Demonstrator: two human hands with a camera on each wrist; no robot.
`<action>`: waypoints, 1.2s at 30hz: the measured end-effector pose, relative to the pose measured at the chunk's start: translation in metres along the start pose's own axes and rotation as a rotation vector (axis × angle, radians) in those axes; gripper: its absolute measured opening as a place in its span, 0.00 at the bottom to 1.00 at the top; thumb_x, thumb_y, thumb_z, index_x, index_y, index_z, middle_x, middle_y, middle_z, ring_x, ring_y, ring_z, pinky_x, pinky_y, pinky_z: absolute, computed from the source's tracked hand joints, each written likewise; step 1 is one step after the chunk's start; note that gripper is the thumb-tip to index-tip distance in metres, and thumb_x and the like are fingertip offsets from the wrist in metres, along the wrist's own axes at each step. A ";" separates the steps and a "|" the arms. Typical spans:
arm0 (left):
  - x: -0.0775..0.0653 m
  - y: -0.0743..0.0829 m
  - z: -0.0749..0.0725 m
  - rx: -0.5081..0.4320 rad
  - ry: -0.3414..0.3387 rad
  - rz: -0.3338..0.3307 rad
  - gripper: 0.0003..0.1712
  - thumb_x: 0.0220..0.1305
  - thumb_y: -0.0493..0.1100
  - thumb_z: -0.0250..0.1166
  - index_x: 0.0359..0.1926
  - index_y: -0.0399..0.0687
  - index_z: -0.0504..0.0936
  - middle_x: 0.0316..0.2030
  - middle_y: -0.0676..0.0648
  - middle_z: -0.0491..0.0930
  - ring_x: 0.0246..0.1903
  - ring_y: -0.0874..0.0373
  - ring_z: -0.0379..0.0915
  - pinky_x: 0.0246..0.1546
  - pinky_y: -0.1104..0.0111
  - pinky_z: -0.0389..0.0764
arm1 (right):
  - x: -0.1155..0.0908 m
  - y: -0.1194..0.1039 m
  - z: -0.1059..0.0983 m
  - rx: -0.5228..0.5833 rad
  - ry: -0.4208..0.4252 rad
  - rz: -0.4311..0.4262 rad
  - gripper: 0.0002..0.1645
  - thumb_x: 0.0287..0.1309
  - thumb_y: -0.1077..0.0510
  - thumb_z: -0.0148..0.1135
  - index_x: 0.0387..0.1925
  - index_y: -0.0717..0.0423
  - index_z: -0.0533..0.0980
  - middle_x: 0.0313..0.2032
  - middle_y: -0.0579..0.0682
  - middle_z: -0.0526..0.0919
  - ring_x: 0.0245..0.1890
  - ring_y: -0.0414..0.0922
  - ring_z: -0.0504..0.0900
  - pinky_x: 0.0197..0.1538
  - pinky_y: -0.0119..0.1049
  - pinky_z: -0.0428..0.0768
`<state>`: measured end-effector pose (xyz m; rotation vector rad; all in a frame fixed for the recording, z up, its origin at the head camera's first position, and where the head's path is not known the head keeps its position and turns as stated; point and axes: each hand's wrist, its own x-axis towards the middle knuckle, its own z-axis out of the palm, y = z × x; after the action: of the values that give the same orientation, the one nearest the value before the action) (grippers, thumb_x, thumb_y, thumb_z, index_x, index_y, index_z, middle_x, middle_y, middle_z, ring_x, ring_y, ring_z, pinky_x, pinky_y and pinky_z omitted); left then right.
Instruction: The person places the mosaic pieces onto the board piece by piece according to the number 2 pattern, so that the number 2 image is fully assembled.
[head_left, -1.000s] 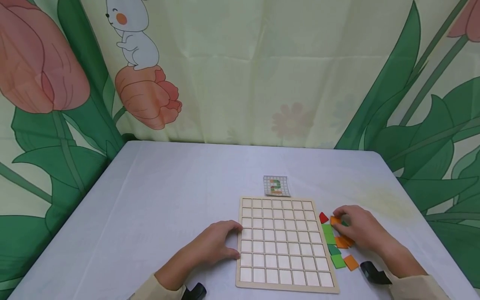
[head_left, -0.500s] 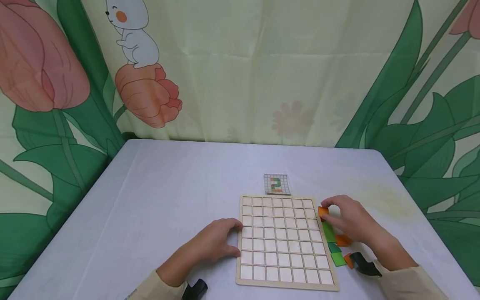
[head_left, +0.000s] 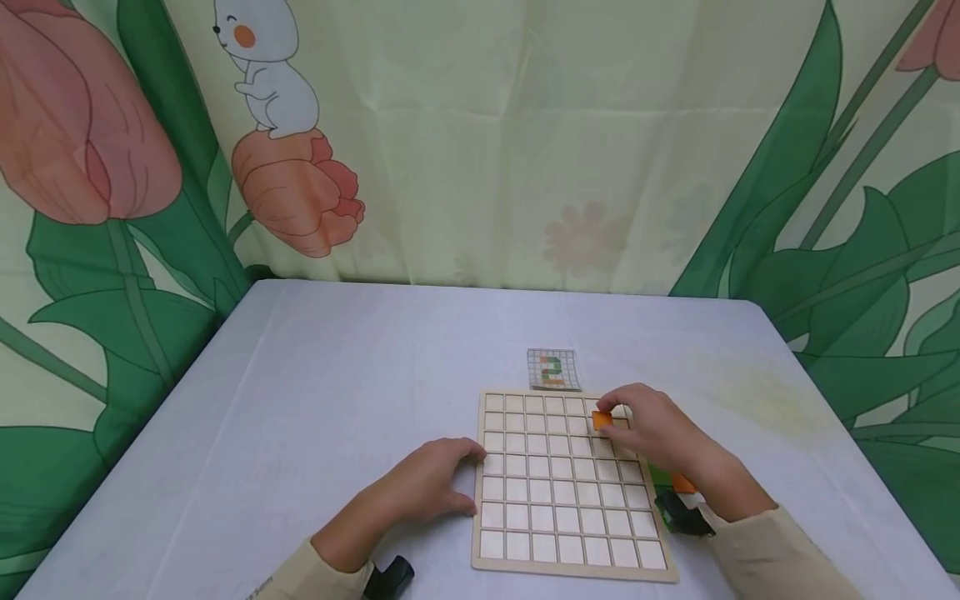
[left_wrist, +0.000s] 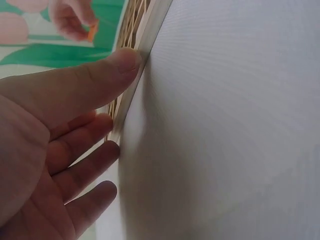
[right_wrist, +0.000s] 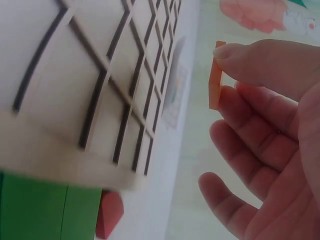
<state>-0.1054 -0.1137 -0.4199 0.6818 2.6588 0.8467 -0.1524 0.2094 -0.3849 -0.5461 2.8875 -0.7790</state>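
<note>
My right hand [head_left: 660, 429] pinches a square orange tile [head_left: 602, 420] over the upper right cells of a wooden grid board [head_left: 570, 571]. In the right wrist view the tile [right_wrist: 215, 82] stands on edge between thumb and fingertips, apart from the board [right_wrist: 70, 160]. My left hand [head_left: 423, 485] rests at the board's left side. Its thumb and fingertips touch the wooden edge [left_wrist: 145, 45] in the left wrist view, with the fingers loosely spread.
Behind the board lies a small gridded card [head_left: 552, 369] with a coloured pattern. Along the board's right side are green tiles [right_wrist: 35, 205], a red piece [right_wrist: 110, 212] and an orange tile [head_left: 683, 483], partly hidden by the right arm. A printed curtain [head_left: 480, 150] hangs behind the table.
My right hand has taken the orange tile from the loose pieces at the right and carried it left over the board. The left hand has stayed at the board's edge.
</note>
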 end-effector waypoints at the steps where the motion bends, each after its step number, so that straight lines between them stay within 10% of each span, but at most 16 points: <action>1: 0.000 0.000 0.000 0.000 0.000 0.000 0.34 0.46 0.41 0.82 0.55 0.43 0.79 0.51 0.51 0.81 0.57 0.53 0.75 0.60 0.59 0.75 | 0.002 -0.001 0.002 0.001 0.002 -0.010 0.14 0.60 0.60 0.70 0.46 0.61 0.81 0.47 0.53 0.82 0.55 0.60 0.75 0.58 0.59 0.75; 36: 0.005 0.003 0.005 0.009 0.031 -0.022 0.34 0.47 0.45 0.81 0.55 0.45 0.78 0.51 0.52 0.80 0.55 0.54 0.75 0.60 0.60 0.75 | 0.048 -0.034 0.042 0.020 -0.099 -0.069 0.12 0.59 0.57 0.69 0.44 0.56 0.83 0.45 0.47 0.84 0.50 0.50 0.78 0.53 0.47 0.79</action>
<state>-0.1071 -0.1065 -0.4226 0.6457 2.6942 0.8466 -0.1781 0.1447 -0.4040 -0.6656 2.7812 -0.7669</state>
